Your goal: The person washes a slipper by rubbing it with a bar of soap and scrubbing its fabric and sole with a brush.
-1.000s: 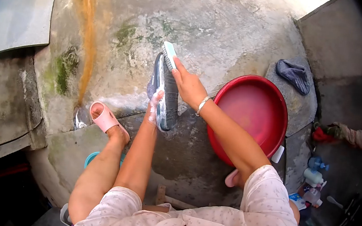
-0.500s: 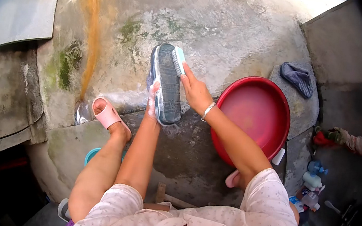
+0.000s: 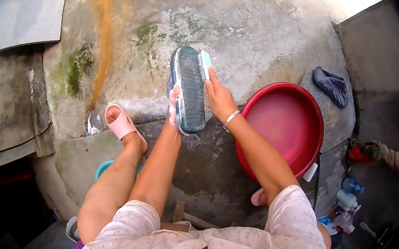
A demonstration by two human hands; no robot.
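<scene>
My left hand [image 3: 173,106], white with suds, grips a dark shoe [image 3: 191,91] from its left side, the sole turned up toward me. Foam runs along the shoe's left edge and heel. In my right hand [image 3: 220,99] is a light-blue scrub brush [image 3: 204,65] with pale bristles. Those bristles face the upper right edge of the sole; whether they touch it I cannot tell. The shoe's upper is mostly hidden beneath the sole.
A red basin [image 3: 282,129] of cloudy water stands at right. Beyond it a dark shoe [image 3: 331,86] lies on a stone slab. Several bottles [image 3: 347,199] cluster at lower right. My pink slipper [image 3: 122,123] rests at left, near a teal basin [image 3: 104,168].
The brush has come off the sole's face to its right edge. The sole now faces up more squarely, and the whole view has shifted slightly.
</scene>
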